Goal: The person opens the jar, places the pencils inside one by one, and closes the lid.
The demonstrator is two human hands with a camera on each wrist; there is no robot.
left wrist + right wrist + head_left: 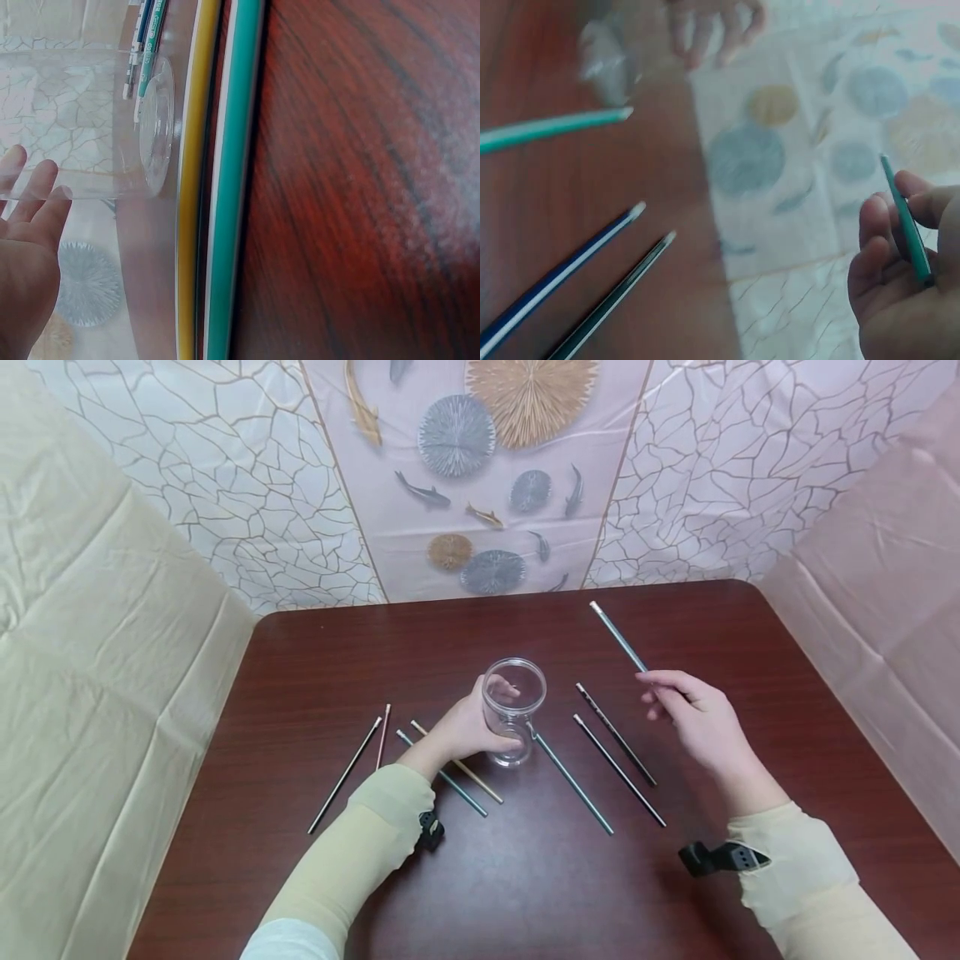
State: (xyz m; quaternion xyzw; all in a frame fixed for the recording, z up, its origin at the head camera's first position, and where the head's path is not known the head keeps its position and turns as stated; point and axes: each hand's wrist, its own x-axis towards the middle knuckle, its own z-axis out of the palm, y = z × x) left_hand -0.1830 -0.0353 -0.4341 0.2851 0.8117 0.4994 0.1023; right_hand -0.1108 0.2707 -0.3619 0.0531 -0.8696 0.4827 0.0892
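Observation:
In the head view my left hand [480, 720] grips a clear cup [513, 714] standing upright near the table's middle, thumb in front and fingers behind. The left wrist view shows the clear cup [82, 127] and several fingertips [45, 176] against its side. To the right, my right hand [693, 714] pinches a green pencil [618, 637] between thumb and fingers, above the table; its pale end points up and left. The right wrist view has this green pencil [907, 225] lying across the fingers. Another green pencil [573, 783] lies beside the cup's base.
Right of the cup lie a dark blue pencil [619, 770] and a black pencil [618, 737]. Under and beside the left arm are a yellow pencil [480, 782], a green pencil [461, 792], a reddish pencil [383, 737] and a black pencil [345, 775]. Patterned cloth [495, 535] hangs behind the table.

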